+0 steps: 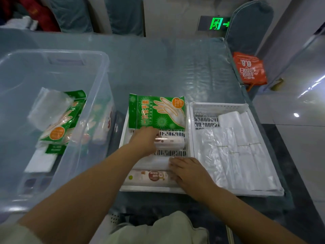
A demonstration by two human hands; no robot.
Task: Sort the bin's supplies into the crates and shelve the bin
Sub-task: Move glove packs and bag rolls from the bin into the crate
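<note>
Both forearms reach into the left white crate [188, 120]. Right hand [190, 173] lies flat, fingers spread, on a wrapped roll [149, 176]; left hand [146, 140] pinches the green glove packet [156, 111] just beyond. Left of both sits the clear bin [98, 71], packets inside.

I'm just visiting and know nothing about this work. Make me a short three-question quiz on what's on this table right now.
1. True or false: the clear bin is already emptied.
2. What fills the right crate? A) white plastic bags B) green glove packs C) nothing
3. Which hand lies on the roll in the left crate, just below the green glove pack?

Key: 1. False, glove packs in the bin remain. 2. A, white plastic bags. 3. The left hand; the right hand rests nearer the front.
</note>
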